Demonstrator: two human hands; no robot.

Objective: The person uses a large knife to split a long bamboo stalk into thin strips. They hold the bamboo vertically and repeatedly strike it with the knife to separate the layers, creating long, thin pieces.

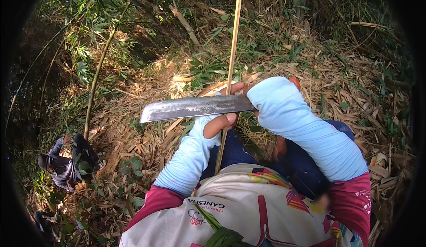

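Gripped a knife in the right hand, fingers clamped together on its right end and largely hidden by the wrist. Pointed its broad, dark grey blade left, nearly level, across a thin pale strip, on the viewer's side of it. Could not tell touching from hovering there. Had the strip running from the lap, nearest, past the blade and away to the far side. Set the left hand at the strip, behind the blade, with thumb on the near side and fingers on the far side, spread apart. Could not tell the firmness of that hold, with the palm covered by the blade. Wore light blue sleeves, a whitish shirt with crimson arms, and dark blue trousers. Had green leaves against the shirt, at the near edge. Worked above dry litter, with green plants farther off. Shared the ground with another person well to the left, in a checked shirt, near a slanting pole.
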